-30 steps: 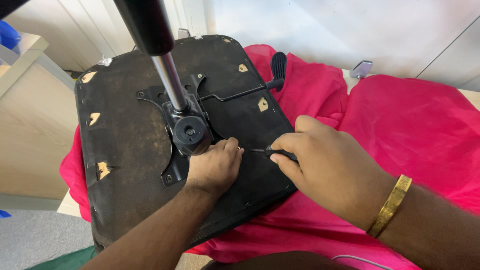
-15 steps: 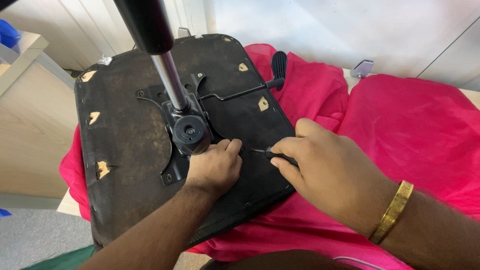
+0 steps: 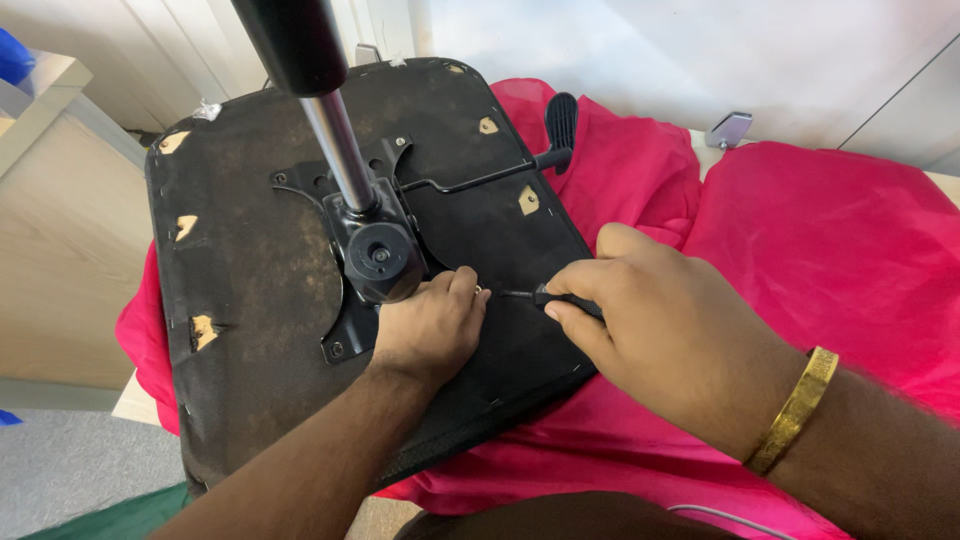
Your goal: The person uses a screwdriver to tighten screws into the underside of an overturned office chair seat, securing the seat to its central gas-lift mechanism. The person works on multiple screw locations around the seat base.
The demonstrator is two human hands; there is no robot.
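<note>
Currently working a fastener at the mounting plate (image 3: 350,270) on the underside of an upturned chair seat (image 3: 260,300). Seat lies bottom-up on pink cloth (image 3: 820,250), black fabric torn in spots with wood showing. Gas cylinder (image 3: 335,150) sticks up toward the camera from the black mechanism hub (image 3: 380,258); adjustment lever (image 3: 500,172) runs off to the right and ends in a paddle handle over the cloth. Right hand (image 3: 670,335) is closed around a small dark-handled screwdriver (image 3: 545,296), shaft pointing left, tip meeting a small shiny screw head just beside the hub. Gold bangle (image 3: 795,410) on that wrist. Left hand (image 3: 432,325) is curled, fingertips pinched right at the same screw, heel of the hand resting on the seat; whether it actually holds the screw or only steadies the tip I cannot tell, the fingers cover it. Judgement: this looks like the screw-driving step at the plate's lower right corner, though tightening versus loosening isn't readable from one look. Other plate screws at the upper and lower left look seated. Next move, as I read it, needs the tip kept square in the screw slot with steady push along the shaft, since a slip would gouge the fabric or catch the left fingertips.
</note>
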